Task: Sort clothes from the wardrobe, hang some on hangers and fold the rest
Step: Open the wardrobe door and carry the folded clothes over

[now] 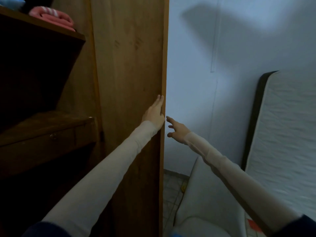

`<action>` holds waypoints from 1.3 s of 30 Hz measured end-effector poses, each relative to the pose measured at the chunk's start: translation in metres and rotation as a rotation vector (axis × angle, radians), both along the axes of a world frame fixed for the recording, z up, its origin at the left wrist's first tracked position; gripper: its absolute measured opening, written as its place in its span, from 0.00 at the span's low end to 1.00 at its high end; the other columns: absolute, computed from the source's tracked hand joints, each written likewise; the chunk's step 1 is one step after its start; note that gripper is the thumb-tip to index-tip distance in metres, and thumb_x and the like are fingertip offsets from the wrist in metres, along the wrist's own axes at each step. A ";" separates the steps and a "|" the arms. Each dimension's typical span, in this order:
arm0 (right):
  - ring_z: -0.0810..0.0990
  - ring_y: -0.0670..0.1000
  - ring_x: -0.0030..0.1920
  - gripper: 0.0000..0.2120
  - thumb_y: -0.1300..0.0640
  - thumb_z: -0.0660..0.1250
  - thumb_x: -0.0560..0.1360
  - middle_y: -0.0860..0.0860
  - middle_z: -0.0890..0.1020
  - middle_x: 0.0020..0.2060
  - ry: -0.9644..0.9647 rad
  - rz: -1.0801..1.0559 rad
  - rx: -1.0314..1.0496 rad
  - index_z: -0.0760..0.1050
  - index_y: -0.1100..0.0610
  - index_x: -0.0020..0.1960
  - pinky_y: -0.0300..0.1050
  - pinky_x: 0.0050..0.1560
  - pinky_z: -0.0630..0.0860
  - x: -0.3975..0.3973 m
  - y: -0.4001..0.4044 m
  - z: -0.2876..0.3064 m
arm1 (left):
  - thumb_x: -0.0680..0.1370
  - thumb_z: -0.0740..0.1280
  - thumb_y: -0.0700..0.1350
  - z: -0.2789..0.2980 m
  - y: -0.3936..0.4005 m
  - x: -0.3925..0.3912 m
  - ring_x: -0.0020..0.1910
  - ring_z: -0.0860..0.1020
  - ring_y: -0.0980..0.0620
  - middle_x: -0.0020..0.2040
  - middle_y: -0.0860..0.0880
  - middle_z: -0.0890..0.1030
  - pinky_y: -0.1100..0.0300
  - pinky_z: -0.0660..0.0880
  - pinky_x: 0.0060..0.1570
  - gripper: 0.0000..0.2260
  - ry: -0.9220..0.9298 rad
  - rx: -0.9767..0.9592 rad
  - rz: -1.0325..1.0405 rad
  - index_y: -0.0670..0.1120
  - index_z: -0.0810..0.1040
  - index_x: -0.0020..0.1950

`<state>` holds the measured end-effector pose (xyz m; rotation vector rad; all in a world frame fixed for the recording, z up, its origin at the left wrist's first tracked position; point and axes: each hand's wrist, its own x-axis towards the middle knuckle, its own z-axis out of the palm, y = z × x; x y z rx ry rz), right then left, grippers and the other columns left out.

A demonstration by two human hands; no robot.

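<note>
Open wardrobe door (130,82) at centre, edge-on to the viewer. Left of it, the wardrobe shelves (42,29), with folded clothes (54,16) on the upper one. Right of the door, the wall (213,65); a mattress (287,125) leans upright against it at far right, the floor (172,189) below.

On my right I see a pale quilted mattress (289,127) with a dark edge, upright against the bluish wall (213,48). Below it sits a white cushioned seat (205,199). Down on the tiled floor (172,189) there's something small and yellow (183,187), maybe a toy.
</note>
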<state>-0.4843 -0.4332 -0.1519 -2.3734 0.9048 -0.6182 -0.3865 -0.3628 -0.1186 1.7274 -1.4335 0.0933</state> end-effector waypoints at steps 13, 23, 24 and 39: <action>0.68 0.56 0.68 0.29 0.65 0.64 0.76 0.57 0.68 0.69 0.293 -0.324 0.207 0.58 0.60 0.74 0.43 0.64 0.65 -0.163 -0.035 -0.118 | 0.77 0.59 0.34 -0.152 -0.054 -0.106 0.65 0.69 0.46 0.67 0.44 0.71 0.53 0.67 0.64 0.19 0.097 0.124 -0.076 0.43 0.68 0.68; 0.71 0.58 0.65 0.28 0.62 0.65 0.75 0.59 0.70 0.68 0.413 -0.559 0.578 0.60 0.60 0.72 0.46 0.62 0.68 -0.264 -0.048 -0.313 | 0.78 0.57 0.37 -0.352 -0.076 -0.178 0.58 0.74 0.42 0.60 0.39 0.75 0.53 0.71 0.56 0.13 0.388 0.649 -0.081 0.38 0.71 0.61; 0.70 0.58 0.66 0.28 0.62 0.65 0.75 0.60 0.69 0.68 0.437 -0.570 0.617 0.59 0.61 0.73 0.46 0.62 0.68 -0.270 -0.047 -0.336 | 0.79 0.56 0.38 -0.375 -0.076 -0.181 0.58 0.73 0.41 0.61 0.39 0.75 0.53 0.71 0.56 0.13 0.393 0.714 -0.078 0.38 0.71 0.62; 0.58 0.62 0.72 0.39 0.48 0.66 0.75 0.61 0.58 0.72 0.338 -0.915 0.833 0.48 0.58 0.76 0.55 0.70 0.60 -0.294 -0.077 -0.602 | 0.81 0.58 0.41 -0.623 -0.100 -0.223 0.73 0.59 0.45 0.75 0.44 0.58 0.53 0.58 0.72 0.26 0.439 1.092 -0.231 0.45 0.51 0.77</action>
